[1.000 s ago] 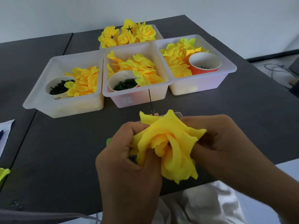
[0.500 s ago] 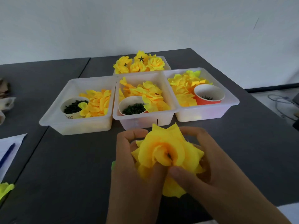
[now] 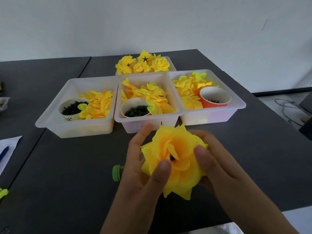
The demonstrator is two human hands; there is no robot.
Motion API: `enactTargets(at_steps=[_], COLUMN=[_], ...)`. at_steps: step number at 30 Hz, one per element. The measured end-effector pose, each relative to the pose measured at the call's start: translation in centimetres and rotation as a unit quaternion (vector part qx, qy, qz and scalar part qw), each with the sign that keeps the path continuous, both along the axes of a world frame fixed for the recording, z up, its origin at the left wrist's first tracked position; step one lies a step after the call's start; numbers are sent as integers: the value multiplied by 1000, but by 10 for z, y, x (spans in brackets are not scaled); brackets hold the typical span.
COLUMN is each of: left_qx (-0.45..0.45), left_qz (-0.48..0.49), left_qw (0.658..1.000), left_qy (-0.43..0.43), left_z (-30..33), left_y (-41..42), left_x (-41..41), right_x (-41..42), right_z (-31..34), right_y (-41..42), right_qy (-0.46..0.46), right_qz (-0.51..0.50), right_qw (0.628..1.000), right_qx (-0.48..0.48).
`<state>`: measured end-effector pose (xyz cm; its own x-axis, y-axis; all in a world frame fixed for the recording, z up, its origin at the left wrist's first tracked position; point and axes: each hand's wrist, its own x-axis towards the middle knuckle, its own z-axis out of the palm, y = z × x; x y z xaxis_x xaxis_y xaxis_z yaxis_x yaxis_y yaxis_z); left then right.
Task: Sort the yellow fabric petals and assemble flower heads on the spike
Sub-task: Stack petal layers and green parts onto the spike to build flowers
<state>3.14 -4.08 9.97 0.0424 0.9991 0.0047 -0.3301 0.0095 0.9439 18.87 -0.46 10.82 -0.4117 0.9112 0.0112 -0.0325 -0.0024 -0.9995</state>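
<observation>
A full yellow fabric flower head [image 3: 175, 157] faces me above the dark table, a dark spot at its centre. My left hand [image 3: 143, 168] cups its left side, thumb pressed on the front petals. My right hand [image 3: 212, 159] holds its right side, thumb on the petals. Only the thin tip of the spike [image 3: 161, 123] shows above the flower; the rest is hidden behind it. Three translucent bins hold loose yellow petals: left bin [image 3: 50, 115], middle bin [image 3: 175, 114], right bin [image 3: 236, 105]. A fourth bin [image 3: 170, 60] behind holds finished flower heads [image 3: 143, 65].
Paper cups with dark green pieces sit in the bins: white cup [image 3: 73, 108], white cup [image 3: 135, 108], orange cup [image 3: 215, 97]. A green cap [image 3: 116, 173] lies beside my left hand. Paper with a blue pen [image 3: 4, 153] lies at the left edge. Cables [image 3: 287, 112] trail off the right.
The camera has tilted up, showing more wall. The flower has turned from side-on to face me, opening out, and both thumbs now rest on its front petals.
</observation>
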Motion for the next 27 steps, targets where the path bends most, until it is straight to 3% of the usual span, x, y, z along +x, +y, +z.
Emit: enactTargets(at_steps=[3,6,12,15,17,19,21,27], left_qx=[-28,-20,-51,-60,-66,-69,-82,-68], left_qz=[-15,13,78,80,77,33,8,-13], left_qw=[995,994,956,959,960,970,977,968], left_qy=[-93,-102,-277,-264,-260,-230,-196,-242], left_z=[6,8,20,14,5,-3,-7,-12], left_y=[-5,5,16,16,12,3,-4,-3], left_x=[2,5,14,14,12,10,7,3], right_x=[-3,-4,1,-4,-7,-9,-10,-13], right_z=[-4,-1,-5,-10,-12,-12,-7,6], right_y=[4,0,-3,-5,-6,-4,1,16], right_qy=[-5,-17,15,-87,-220,-324,-391,-415], right_qz=[-34,-6,-4,-56,-106,-125,-102,-77], right_qw=[999,1000,999,986,935,849,787,705], right_qx=[-5,20,38,129,255,397,465,570])
